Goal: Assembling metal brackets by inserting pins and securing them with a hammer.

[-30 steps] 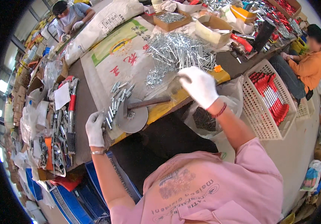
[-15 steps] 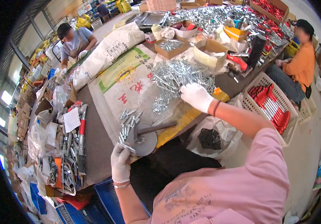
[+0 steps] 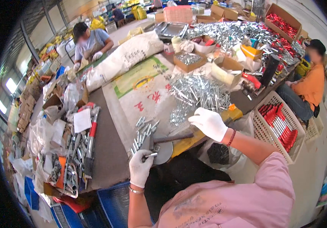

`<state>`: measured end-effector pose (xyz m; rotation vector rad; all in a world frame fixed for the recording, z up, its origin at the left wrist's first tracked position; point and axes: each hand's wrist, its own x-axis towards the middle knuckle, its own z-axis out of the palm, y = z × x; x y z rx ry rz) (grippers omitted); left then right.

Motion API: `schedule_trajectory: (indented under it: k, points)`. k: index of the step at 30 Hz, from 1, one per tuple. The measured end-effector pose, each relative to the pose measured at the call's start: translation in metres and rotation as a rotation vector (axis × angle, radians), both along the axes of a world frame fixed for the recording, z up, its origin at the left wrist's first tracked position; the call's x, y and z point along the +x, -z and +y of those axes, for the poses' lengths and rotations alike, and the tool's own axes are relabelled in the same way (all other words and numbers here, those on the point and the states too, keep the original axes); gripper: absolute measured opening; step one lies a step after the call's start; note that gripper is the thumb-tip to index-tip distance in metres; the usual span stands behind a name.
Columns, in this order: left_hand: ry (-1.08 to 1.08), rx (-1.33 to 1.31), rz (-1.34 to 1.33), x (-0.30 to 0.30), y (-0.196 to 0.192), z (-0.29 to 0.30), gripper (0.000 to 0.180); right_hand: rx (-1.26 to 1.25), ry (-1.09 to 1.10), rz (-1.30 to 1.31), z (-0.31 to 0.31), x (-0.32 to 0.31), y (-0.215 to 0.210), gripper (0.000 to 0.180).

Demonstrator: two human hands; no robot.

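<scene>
My left hand (image 3: 140, 169), in a white glove, pinches a short silver metal pin (image 3: 151, 155) near the table's front edge. Right beside it are a round grey metal disc (image 3: 166, 152) and a dark bar (image 3: 174, 137) lying across the yellow edge. A small group of silver metal sleeves (image 3: 144, 133) lies just beyond that hand. My right hand (image 3: 210, 124), also gloved, hovers at the near side of a heap of thin silver rods (image 3: 199, 93). Its fingertips are pressed together; whatever they may hold is too small to make out.
Printed sacking (image 3: 133, 100) covers the tabletop. Metal tools (image 3: 72, 163) are heaped at left; an open carton (image 3: 224, 72) stands behind the rods. A crate of red-handled tools (image 3: 281, 125) sits at right. Two people (image 3: 91, 43) (image 3: 309, 83) sit across and to the right.
My right hand has drawn back from the rod heap toward me. The pin in my left hand has turned to point right. The whole view has shifted a little.
</scene>
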<state>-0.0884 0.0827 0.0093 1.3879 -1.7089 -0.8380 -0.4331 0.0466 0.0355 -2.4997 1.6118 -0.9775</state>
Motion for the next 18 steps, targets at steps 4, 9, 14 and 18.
schedule_trajectory:
  k: [4,9,14,18]
  points:
    - [0.031,-0.202,-0.168,0.000,0.001,-0.011,0.010,0.547,-0.134,-0.879,0.012,0.053,-0.012,0.008]
    - [0.092,-0.229,-0.220,0.007,-0.003,-0.018,0.010,0.692,-0.191,-0.700,0.014,0.102,0.016,0.011]
    - [0.065,-0.100,-0.150,0.013,0.009,-0.009,0.015,0.555,-0.219,-0.480,0.012,0.104,0.012,0.009]
    - [0.043,-0.056,-0.183,0.011,0.007,-0.005,0.014,0.423,-0.258,-0.210,0.011,0.100,0.015,0.011]
